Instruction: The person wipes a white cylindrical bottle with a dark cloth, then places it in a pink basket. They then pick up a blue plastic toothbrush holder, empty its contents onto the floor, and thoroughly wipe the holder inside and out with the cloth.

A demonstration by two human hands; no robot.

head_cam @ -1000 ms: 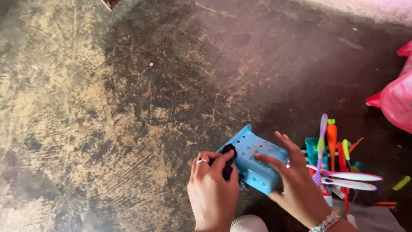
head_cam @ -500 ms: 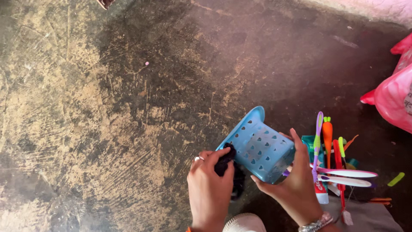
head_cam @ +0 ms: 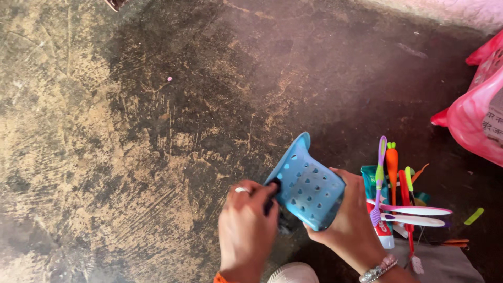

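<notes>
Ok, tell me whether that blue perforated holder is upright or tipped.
Tipped: the blue holder is off the floor, slanted, in the right hand.

The basket (head_cam: 309,191) is a small light-blue plastic one, its walls pierced with rows of little holes, with one raised rounded lip at the rim. It is off the floor and tipped on its side, rim up and to the left, base down and to the right. The right-hand fingers (head_cam: 343,181) wrap its base end from behind, thumb under the lower corner. The cloth (head_cam: 271,195) is a small dark wad, mostly hidden, pinched in the left-hand fingertips (head_cam: 264,191) and pressed against the basket's lower left wall, just below the rim.
</notes>
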